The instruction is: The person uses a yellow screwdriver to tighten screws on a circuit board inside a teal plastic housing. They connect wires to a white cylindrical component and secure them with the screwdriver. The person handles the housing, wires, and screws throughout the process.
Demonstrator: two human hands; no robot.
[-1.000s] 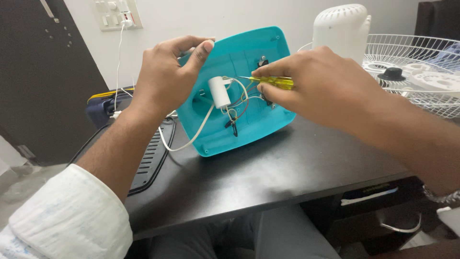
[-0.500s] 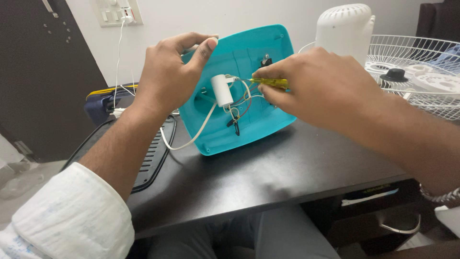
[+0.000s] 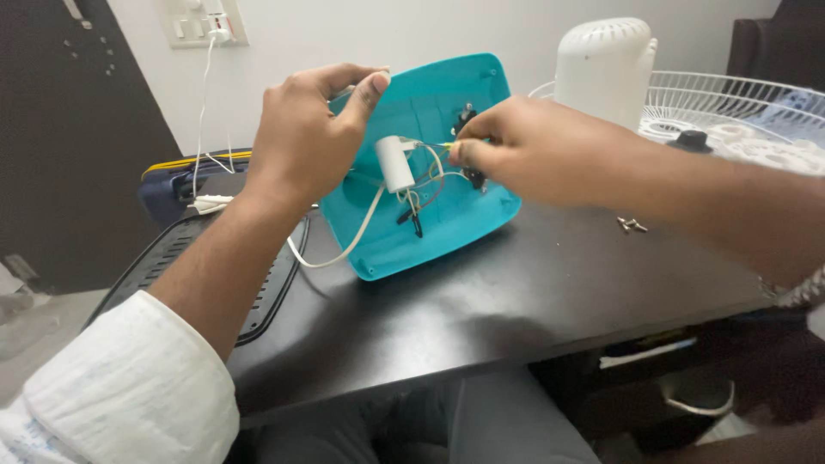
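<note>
A teal plastic fan base cover (image 3: pixel 447 223) stands tilted on its edge on the dark table (image 3: pixel 481 326), its hollow inner side facing me. Inside it sit a white capacitor (image 3: pixel 395 163), thin coloured wires and a white cord (image 3: pixel 344 245). My left hand (image 3: pixel 301 137) grips the cover's upper left rim and holds it up. My right hand (image 3: pixel 533 150) is closed around a yellow-handled screwdriver (image 3: pixel 445 146), of which only a short bit shows, its tip among the wires next to the capacitor.
A white fan motor housing (image 3: pixel 606 69) and a white wire fan guard (image 3: pixel 730 107) lie at the back right. A few loose screws (image 3: pixel 630 225) rest on the table. A black grille (image 3: pixel 172 258) lies at the left. A wall switch plate (image 3: pixel 202 21) holds a plugged cable.
My right hand has slid left along the screwdriver, so less of the yellow handle shows. The cover and my left hand have stayed about where they were.
</note>
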